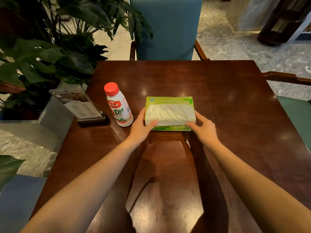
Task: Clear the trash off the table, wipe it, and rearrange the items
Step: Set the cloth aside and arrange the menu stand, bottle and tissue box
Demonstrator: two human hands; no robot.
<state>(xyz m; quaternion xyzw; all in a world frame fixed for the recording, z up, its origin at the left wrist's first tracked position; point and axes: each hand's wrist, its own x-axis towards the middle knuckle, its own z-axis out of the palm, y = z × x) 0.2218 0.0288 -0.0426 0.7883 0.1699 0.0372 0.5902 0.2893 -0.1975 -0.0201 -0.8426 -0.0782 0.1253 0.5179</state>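
Observation:
A green tissue pack (170,113) with white tissue showing on top lies flat near the middle of the dark wooden table (227,115). My left hand (141,127) grips its left end, thumb on top. My right hand (202,129) grips its right end. Just left of the pack stands a white drink bottle (118,105) with a red cap and red label, upright and untouched.
An acrylic menu stand (80,105) on a dark base sits at the table's left edge. A large potted plant (50,52) crowds the left side. A blue chair (166,29) faces me across the table, and a green seat (297,115) is at the right.

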